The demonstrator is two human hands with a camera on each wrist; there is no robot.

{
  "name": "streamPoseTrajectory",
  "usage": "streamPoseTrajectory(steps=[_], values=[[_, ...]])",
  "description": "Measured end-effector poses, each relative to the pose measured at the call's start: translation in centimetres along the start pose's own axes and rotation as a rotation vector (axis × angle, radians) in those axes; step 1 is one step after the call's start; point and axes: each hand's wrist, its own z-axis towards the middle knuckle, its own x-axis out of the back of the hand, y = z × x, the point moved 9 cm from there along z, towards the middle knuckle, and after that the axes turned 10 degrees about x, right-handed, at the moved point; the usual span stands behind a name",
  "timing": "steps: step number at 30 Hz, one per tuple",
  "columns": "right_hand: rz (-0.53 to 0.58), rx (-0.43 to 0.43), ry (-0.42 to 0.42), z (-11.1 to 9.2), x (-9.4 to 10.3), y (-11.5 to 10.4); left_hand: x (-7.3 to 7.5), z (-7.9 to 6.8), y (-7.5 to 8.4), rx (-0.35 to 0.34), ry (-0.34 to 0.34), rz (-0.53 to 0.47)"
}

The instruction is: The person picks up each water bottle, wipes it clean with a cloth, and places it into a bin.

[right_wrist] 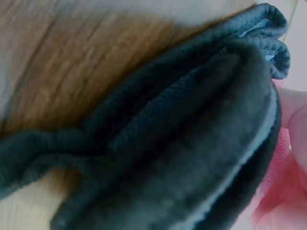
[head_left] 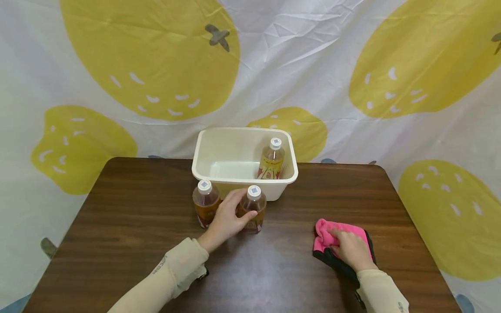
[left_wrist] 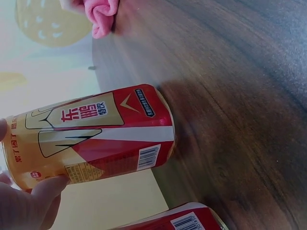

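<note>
My left hand (head_left: pixel 226 219) grips the upper part of a drink bottle (head_left: pixel 253 217) with a white cap. It stands upright in front of the white tub (head_left: pixel 242 190); its red and gold label (left_wrist: pixel 91 129) shows in the left wrist view. A second such bottle (head_left: pixel 206 206) stands just left of that hand. On the right side of the table, my right hand (head_left: pixel 354 248) holds a pink cloth (head_left: pixel 344 228) with a dark backing (right_wrist: pixel 192 134). That backing fills much of the right wrist view, with some fingers (right_wrist: pixel 288 191) at its edge.
Inside the tub's right end stands another bottle (head_left: pixel 272 163) with a yellow label. The tub sits at the back edge of the dark wooden table (head_left: pixel 129 217), against a white curtain (head_left: pixel 297 65) printed with yellow fruit.
</note>
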Motion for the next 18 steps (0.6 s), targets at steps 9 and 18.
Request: streamPoseTrajectory(steps=[9,18], values=[[0.023,-0.008,0.070,0.0,0.9,-0.2,0.2,0.0,-0.1,0.034,-0.019,-0.023],[0.186,0.029,0.253,1.3,4.1,-3.1,0.2,0.1,-0.3,0.043,-0.010,-0.070]])
